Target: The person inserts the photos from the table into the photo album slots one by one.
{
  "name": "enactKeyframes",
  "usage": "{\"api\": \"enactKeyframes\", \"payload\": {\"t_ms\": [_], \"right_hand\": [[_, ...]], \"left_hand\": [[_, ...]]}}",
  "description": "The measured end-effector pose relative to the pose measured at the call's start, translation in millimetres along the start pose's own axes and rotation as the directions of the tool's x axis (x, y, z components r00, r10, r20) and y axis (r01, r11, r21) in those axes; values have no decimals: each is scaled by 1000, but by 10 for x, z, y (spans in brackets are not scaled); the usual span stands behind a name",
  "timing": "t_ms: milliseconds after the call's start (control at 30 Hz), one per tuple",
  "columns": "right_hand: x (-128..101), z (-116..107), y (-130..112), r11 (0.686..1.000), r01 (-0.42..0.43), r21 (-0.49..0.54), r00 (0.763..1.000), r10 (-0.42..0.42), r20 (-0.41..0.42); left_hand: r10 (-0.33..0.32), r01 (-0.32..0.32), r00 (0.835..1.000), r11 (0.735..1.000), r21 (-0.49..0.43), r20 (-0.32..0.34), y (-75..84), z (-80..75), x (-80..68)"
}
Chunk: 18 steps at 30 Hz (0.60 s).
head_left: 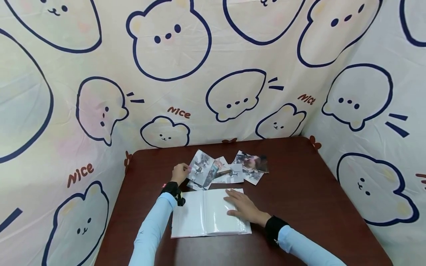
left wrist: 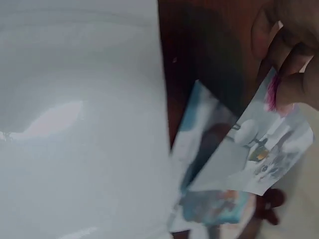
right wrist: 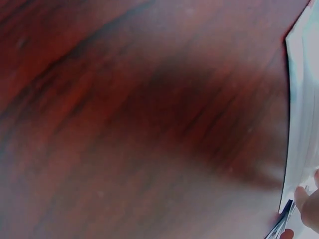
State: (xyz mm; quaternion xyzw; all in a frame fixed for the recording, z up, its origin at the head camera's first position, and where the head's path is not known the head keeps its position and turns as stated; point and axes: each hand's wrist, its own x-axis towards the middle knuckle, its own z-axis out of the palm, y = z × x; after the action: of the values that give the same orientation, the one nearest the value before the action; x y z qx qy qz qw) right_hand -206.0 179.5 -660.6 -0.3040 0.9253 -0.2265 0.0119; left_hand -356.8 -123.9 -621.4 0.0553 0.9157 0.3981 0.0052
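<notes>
An open photo album (head_left: 189, 218) with white, glossy sleeve pages lies on the table in the head view. Beyond its far left corner, my left hand (head_left: 180, 173) pinches the edge of a printed photo (head_left: 201, 165) between thumb and fingers. The left wrist view shows that photo (left wrist: 266, 154) tilted over other prints, a pink patch beside the thumb. My right hand (head_left: 245, 207) rests on the album's right page with its fingers spread. Only a few fingertips of the right hand (right wrist: 310, 209) show beside the album edge (right wrist: 296, 109) in the right wrist view.
Several loose photos (head_left: 229, 177) overlap behind the album, with a darker print (head_left: 254, 162) at the pile's right. The brown table (head_left: 299, 192) meets a cloth backdrop (head_left: 199, 99) with bear drawings at its back and sides.
</notes>
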Motion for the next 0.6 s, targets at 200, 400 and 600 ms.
{"api": "enactKeyframes", "payload": {"t_ms": [200, 400, 600], "right_hand": [[132, -116, -13, 998, 34, -47, 999, -34, 4], [395, -286, -46, 961, -81, 265, 990, 109, -93], [608, -383, -151, 566, -236, 790, 942, 333, 43]], "left_hand": [[-35, 28, 999, 977, -211, -28, 110, -223, -200], [-49, 5, 995, 888, -460, -84, 286, -85, -645], [-63, 66, 998, 803, -592, 27, 378, 106, -1054]]}}
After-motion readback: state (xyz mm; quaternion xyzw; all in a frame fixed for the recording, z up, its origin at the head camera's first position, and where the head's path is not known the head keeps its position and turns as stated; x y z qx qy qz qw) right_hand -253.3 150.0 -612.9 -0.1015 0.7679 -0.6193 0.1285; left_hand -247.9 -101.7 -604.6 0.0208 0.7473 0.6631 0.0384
